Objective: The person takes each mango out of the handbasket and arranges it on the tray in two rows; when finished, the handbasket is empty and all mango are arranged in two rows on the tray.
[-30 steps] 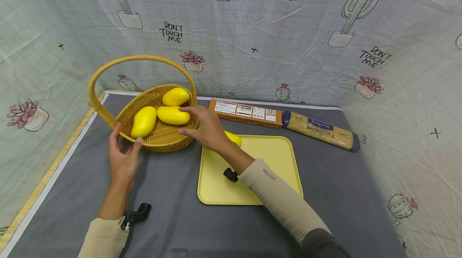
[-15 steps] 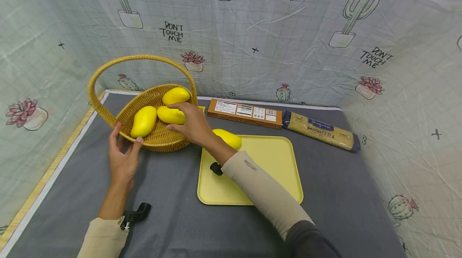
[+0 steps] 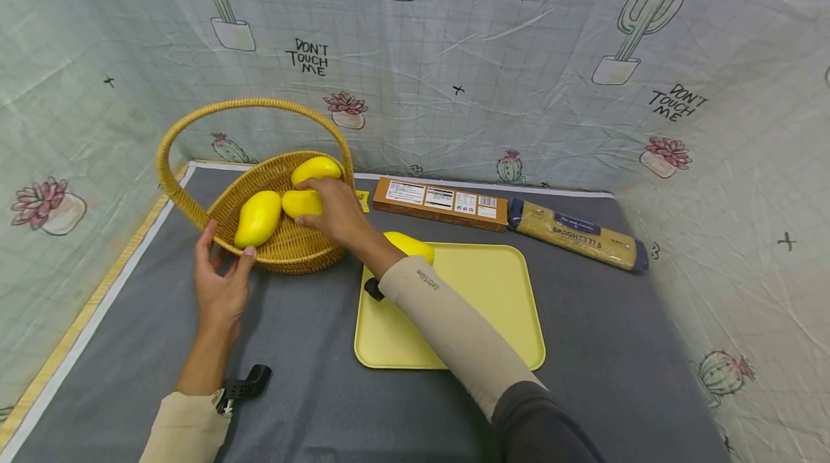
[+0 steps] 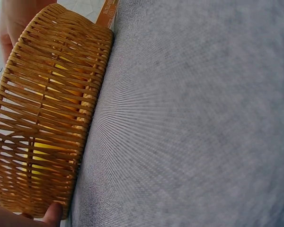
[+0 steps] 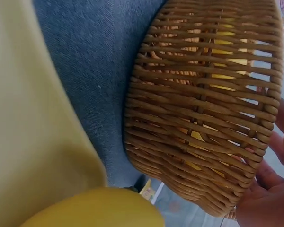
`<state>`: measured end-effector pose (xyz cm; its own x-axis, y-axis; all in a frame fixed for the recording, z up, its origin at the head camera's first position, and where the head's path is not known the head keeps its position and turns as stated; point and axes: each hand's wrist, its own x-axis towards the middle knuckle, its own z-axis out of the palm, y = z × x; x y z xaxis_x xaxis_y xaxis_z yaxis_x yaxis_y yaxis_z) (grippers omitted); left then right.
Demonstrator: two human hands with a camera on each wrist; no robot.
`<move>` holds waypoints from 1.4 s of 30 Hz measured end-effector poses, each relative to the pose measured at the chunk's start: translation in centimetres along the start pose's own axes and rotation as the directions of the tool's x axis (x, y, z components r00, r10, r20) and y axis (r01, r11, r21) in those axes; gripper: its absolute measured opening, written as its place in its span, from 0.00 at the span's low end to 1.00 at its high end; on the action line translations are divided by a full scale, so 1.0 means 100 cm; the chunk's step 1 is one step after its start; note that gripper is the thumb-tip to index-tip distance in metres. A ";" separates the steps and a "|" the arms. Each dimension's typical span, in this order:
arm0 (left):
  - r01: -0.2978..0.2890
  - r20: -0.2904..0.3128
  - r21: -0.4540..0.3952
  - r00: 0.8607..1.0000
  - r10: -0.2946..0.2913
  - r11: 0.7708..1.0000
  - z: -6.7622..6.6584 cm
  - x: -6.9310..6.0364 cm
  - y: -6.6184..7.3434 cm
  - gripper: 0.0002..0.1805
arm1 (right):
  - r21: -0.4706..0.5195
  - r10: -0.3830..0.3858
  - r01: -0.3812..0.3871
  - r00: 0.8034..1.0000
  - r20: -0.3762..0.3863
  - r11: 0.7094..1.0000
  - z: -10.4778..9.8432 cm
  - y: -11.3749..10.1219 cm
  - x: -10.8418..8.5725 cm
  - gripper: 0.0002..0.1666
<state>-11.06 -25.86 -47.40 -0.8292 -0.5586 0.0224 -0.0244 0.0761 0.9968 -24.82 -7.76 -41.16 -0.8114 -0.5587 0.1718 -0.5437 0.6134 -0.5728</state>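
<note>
A wicker basket [image 3: 305, 261] with a tall hoop handle stands at the left of the head view. Inside lie yellow mangoes: one at the left [image 3: 258, 219], one at the back [image 3: 315, 169], and a middle mango [image 3: 300, 202]. My left hand [image 3: 220, 294] grips the basket's near left rim; its thumb [image 4: 53, 213] shows against the wicker in the left wrist view. Over the basket's right side, my right hand [image 3: 340, 211] has its thumb and fingers around the middle mango, covering its right end. Another mango [image 3: 413, 248] rests at the yellow tray's far left corner, partly behind my right forearm.
The yellow tray [image 3: 486, 304] lies right of the basket on the grey tabletop [image 3: 311, 391]. Behind it are a brown box [image 3: 441, 214] and a spaghetti packet [image 3: 577, 234]. Printed cloth [image 3: 421, 52] hangs behind and at both sides.
My right hand has moved left, farther into the basket, and its thumb and fingers have come around the middle mango. The left hand and the basket stay in place.
</note>
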 end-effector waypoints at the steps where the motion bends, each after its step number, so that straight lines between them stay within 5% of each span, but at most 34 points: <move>1: -0.002 0.000 0.001 1.000 0.002 1.000 0.000 0.000 0.000 0.44 | -0.019 0.011 -0.011 1.000 0.007 1.000 0.001 0.000 0.002 0.35; 8: -0.007 0.009 -0.014 1.000 0.008 1.000 0.001 0.002 -0.002 0.45 | -0.120 0.103 -0.097 0.994 0.044 0.988 0.004 -0.002 0.008 0.35; 18: -0.007 0.020 -0.015 1.000 0.007 1.000 0.003 0.002 -0.002 0.46 | -0.220 0.078 -0.056 0.993 0.090 0.974 0.007 0.000 0.008 0.32; 33: -0.013 0.014 -0.003 1.000 0.013 1.000 0.002 0.003 -0.003 0.45 | -0.182 0.017 0.018 0.982 0.190 0.983 0.004 -0.002 -0.003 0.29; 42: -0.022 0.005 -0.014 1.000 0.022 1.000 0.000 0.002 -0.005 0.45 | -0.115 -0.048 0.070 0.981 0.186 0.991 0.004 -0.005 -0.010 0.29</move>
<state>-11.21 -26.00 -47.90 -0.8321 -0.5528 0.0436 0.0011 0.0769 0.9970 -23.67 -7.67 -41.35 -0.7304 -0.6814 0.0465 -0.6201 0.6329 -0.4636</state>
